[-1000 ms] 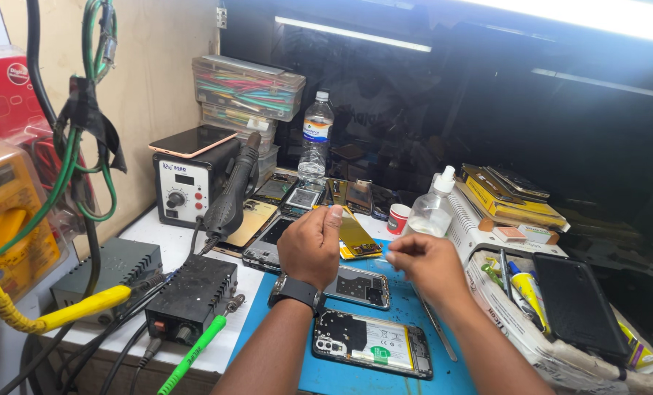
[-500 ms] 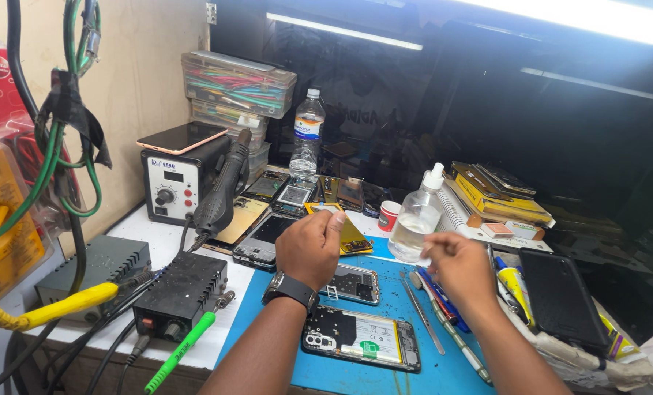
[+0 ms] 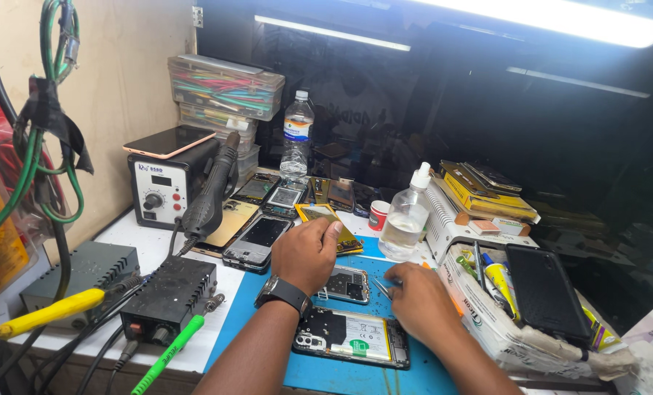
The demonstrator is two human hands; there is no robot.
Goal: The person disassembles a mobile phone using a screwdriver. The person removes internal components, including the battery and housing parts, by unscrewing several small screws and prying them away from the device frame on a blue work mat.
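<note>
Small opened phone frame with exposed dark circuit board [image 3: 347, 284], lying on the blue work mat [image 3: 355, 377] between both hands. Left hand [image 3: 306, 254] rests fingers curled over its upper edge, gripping nothing; right hand [image 3: 421, 301] pinches thin metal tweezers [image 3: 380, 287] beside it. A larger opened phone with green-labelled battery [image 3: 352, 338] lies nearer. Clear plastic squeeze bottle [image 3: 406, 219] (part-filled with clear liquid) stands behind; stacked clear component boxes [image 3: 224, 88] sit against the wall.

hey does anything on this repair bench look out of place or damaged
Nothing spilled. Two oddities: an opened phone lies with its back off and insides bare on the blue mat, below the left hand and right hand; another phone sits atop the hot-air station.
</note>
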